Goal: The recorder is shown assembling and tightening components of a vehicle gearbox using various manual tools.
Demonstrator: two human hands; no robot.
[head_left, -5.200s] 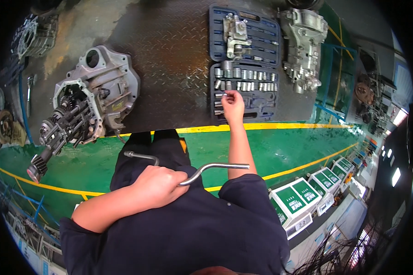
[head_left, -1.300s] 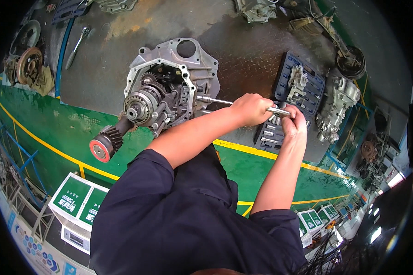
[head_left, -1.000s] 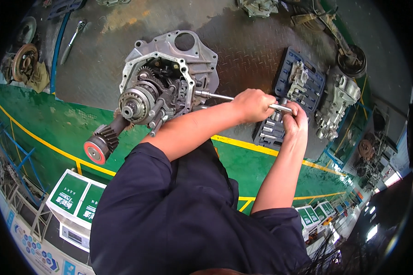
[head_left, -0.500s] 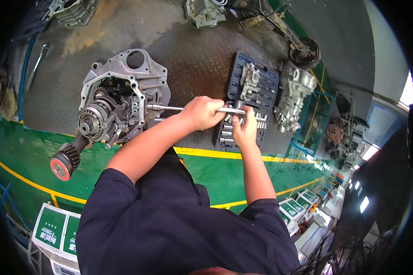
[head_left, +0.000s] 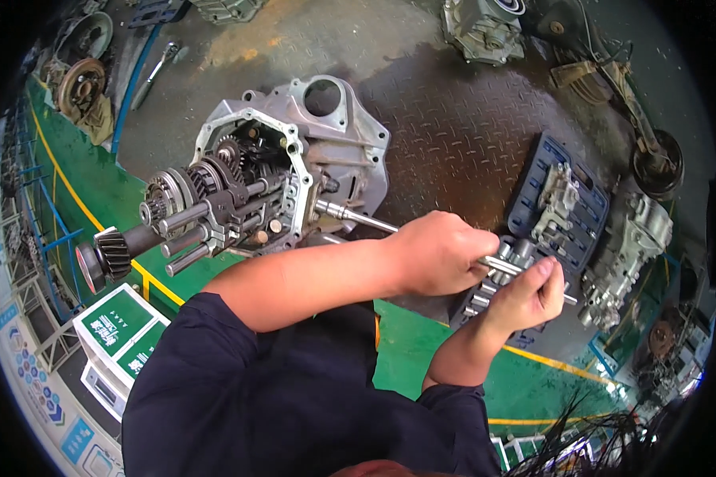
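Note:
A gearbox housing (head_left: 346, 147) stands open to my left, with its gear shafts (head_left: 195, 191) and shift rods jutting from the open side. A long silver socket extension bar (head_left: 374, 222) runs from a bolt area on the housing's right flank toward me. My left hand (head_left: 445, 253) is closed in a fist round the bar. Beyond it the silver handle (head_left: 501, 265) continues to the right, where my right hand (head_left: 531, 296) grips it with curled fingers and thumb. The fingers partly hide the handle's shape. The exact seat of the socket is too small to tell.
Right of my hands lies a blue socket case (head_left: 531, 184) with a metal casting (head_left: 561, 200) on it. Another silver casting (head_left: 628, 258) sits farther right. A ratchet (head_left: 157, 73) lies far left. At the back stands another housing (head_left: 485, 32).
My view has turned, so the housing, case and tool sit farther right in the picture. Both hands remain on the bar and handle; the right hand's fingers are curled differently.

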